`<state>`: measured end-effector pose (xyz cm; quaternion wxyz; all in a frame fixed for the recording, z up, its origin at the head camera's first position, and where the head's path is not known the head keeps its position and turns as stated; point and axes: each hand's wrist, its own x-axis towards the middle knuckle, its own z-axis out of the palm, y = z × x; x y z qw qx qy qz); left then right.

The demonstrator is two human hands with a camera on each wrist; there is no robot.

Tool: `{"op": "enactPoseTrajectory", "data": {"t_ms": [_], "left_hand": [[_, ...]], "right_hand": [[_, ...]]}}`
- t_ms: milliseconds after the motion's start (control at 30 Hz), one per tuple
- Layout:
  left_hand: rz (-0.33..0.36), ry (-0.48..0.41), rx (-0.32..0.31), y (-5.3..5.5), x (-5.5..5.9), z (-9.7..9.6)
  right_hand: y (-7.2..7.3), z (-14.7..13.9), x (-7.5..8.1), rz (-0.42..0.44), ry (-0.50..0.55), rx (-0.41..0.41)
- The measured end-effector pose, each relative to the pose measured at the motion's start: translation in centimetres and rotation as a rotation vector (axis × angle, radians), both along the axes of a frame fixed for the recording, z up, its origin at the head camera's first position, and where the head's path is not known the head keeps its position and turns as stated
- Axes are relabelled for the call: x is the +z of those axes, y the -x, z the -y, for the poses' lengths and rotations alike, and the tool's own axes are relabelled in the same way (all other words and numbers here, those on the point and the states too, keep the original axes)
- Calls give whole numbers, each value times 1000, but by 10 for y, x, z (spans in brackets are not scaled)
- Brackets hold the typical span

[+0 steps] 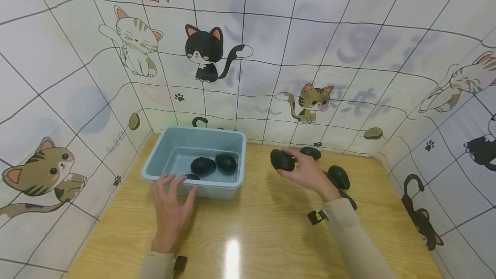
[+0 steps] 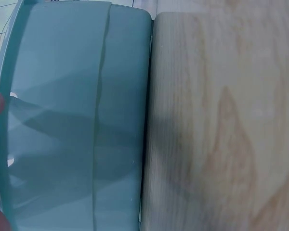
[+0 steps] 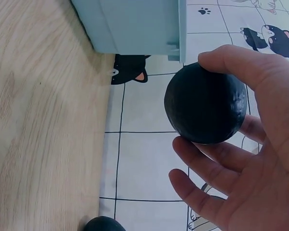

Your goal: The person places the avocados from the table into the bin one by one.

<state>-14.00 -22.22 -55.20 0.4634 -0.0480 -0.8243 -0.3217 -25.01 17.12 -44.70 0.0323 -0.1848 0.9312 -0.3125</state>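
Observation:
My right hand (image 1: 306, 171) grips a dark avocado (image 1: 281, 160) above the table, to the right of a light blue plastic bin (image 1: 211, 190). The right wrist view shows the thumb on one side of the fruit and fingertips on the other. At the bin's near rim is my left hand (image 1: 172, 210), fingers over the edge and thumb against its outer side. Inside the bin lie an avocado (image 1: 203, 166), another avocado (image 1: 226, 164) beside it and a third avocado (image 1: 192, 177) mostly hidden behind the near wall.
More avocados lie on the wooden table (image 1: 255, 236) at the right: one avocado (image 1: 311, 153) at the back, another avocado (image 1: 339, 177) beside my right wrist, and a partly hidden avocado (image 1: 349, 200) near the sleeve. Cat-printed wall covering (image 1: 263, 55) closes off the back and sides.

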Motion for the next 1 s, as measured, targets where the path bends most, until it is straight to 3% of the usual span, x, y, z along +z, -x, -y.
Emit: {"op": "enactPoseTrajectory", "data": {"t_ms": [1000], "left_hand": [[-10, 1, 2, -1, 3, -1]], "right_hand": [[-1, 25, 21, -29, 30, 97]]}}
